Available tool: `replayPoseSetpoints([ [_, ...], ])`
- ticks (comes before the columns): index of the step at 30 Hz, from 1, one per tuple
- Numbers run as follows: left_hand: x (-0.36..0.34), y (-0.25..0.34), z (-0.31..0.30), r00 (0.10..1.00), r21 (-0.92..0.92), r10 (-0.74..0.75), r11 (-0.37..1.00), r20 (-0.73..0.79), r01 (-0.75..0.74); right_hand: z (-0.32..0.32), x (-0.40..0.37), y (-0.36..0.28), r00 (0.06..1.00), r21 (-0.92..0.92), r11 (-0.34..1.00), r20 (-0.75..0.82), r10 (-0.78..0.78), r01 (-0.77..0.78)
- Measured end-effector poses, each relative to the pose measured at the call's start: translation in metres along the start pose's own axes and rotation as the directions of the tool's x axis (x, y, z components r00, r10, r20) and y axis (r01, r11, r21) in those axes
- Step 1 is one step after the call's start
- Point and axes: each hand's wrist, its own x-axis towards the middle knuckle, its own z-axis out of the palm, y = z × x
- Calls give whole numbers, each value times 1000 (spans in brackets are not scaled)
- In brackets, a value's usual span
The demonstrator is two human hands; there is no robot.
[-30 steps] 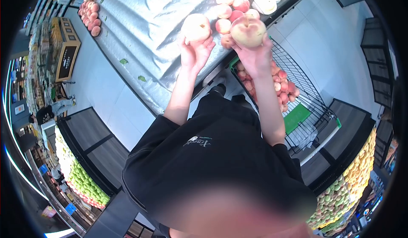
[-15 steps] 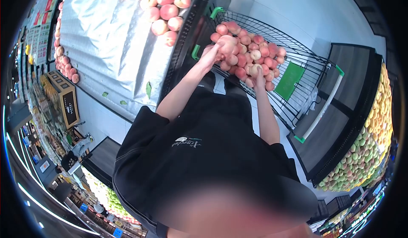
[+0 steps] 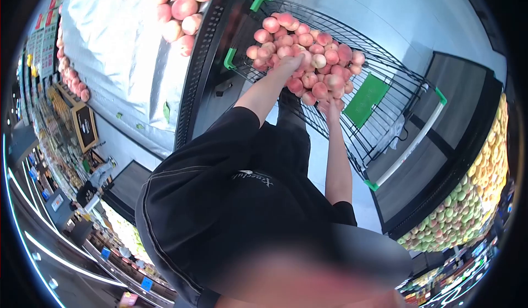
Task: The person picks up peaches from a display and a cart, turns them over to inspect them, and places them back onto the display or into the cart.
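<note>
Down in front of the person, as the head camera sees it, a wire shopping cart [image 3: 391,73] stands with its front end close to a fruit stand [image 3: 118,60]. The fruit stand has a dark edge [image 3: 199,60] with little holes in it, and a shiny silver sheet on top. A small bunch of peaches [image 3: 184,8] sits near that edge. The cart has thin black sides, green caps [image 3: 260,2] at the front corners, and a pale handle [image 3: 410,147] at the other end, beside a dark fruit bin [image 3: 448,115]. The cart has an open top, so both arms reach in over the near side. Between the handle and the big pile of peaches [image 3: 316,50], a green flap [image 3: 367,100] and bare wires show. Pale floor [image 3: 352,3] spreads out past the far side. The left hand [image 3: 291,62] is right in the pile, with peaches ahead of it and on both sides. Its fingers are bent among them, but I cannot tell if they pinch one. The right hand [image 3: 330,108] is at the near edge of the pile, with peaches touching or just beside it and more just ahead. Peaches partly hide its fingers, so I cannot tell if they are spread or closed.
</note>
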Motion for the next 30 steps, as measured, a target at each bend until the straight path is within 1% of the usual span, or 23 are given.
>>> replayPoseSetpoints([
  [1, -2, -1, 1, 999, 49, 37, 998, 16, -38, -12, 17, 21, 992, -108, 986, 2, -127, 126],
  [2, -5, -1, 0, 996, 103, 83, 991, 36, -87, -18, 36, 38, 966, -207, 944, 34, -256, 257],
  [3, -8, -1, -4, 990, 149, 132, 979, 55, -139, -32, 54, 51, 971, -154, 979, 219, -100, 136],
  [4, -11, 0, -9, 979, 198, 184, 960, 89, -198, -40, 59, 56, 914, -138, 990, 401, 55, 0],
  [6, -20, 2, -26, 942, 270, 292, 905, 169, -329, -8, 17, 32, 974, -312, 950, 213, 76, -6],
  [8, -44, 10, -61, 874, 278, 434, 831, 218, -481, 18, -2, 18, 969, -360, 933, 223, 111, -24],
  [9, -75, 17, -90, 780, 272, 604, 733, 163, -624, 32, -6, 10, 969, -380, 924, 215, 123, -33],
  [10, -98, 20, -119, 756, 157, 640, 739, 139, -655, 51, -12, -3, 960, -424, 904, 270, 78, 46],
  [12, -140, 21, -180, 698, -79, 711, 704, 88, -706, 95, -22, -31, 928, -496, 844, 373, -4, 203],
  [14, -178, 18, -247, 588, -161, 792, 567, -162, -808, 144, -15, -49, 855, -519, 729, 487, -176, 446],
  [15, -195, 16, -280, 587, -172, 760, 562, -278, -809, 172, -6, -54, 785, -501, 635, 543, -298, 588],
  [16, -210, 12, -311, 582, -186, 715, 558, -387, -809, 200, 1, -65, 691, -460, 533, 599, -404, 710],
  [17, -223, 7, -347, 588, 27, 663, 674, -465, -738, 226, 1, -76, 594, -406, 443, 644, -482, 799],
  [18, -224, 0, -380, 573, 225, 617, 762, -539, -608, 259, -38, -113, 583, -384, 471, 700, -413, 794],
  [19, -198, -14, -405, 436, 339, 650, 726, -623, -598, 288, -71, -142, 567, -364, 503, 748, -344, 784],
  [20, -172, -27, -423, 282, 452, 677, 689, -680, -566, 314, -94, -159, 601, -374, 554, 737, -309, 744],
  [23, -144, -48, -442, 121, 469, 565, 770, -816, -434, 382, -136, -191, 693, -393, 699, 692, -203, 597],
  [25, -145, -47, -446, 231, 443, 561, 797, -795, -410, 415, -138, -196, 558, -243, 672, 774, -301, 699],
  [26, -146, -46, -448, 286, 432, 556, 810, -780, -396, 430, -140, -199, 505, -206, 636, 796, -333, 744],
  [28, -156, -42, -452, 396, 361, 522, 836, -755, -414, 463, -154, -210, 391, -129, 555, 837, -384, 822],
  [29, -158, -42, -454, 453, 325, 504, 849, -736, -417, 480, -157, -214, 368, -144, 477, 830, -418, 867],
  [30, -156, -41, -457, 491, 306, 493, 858, -719, -413, 497, -160, -217, 343, -160, 397, 825, -449, 904],
])
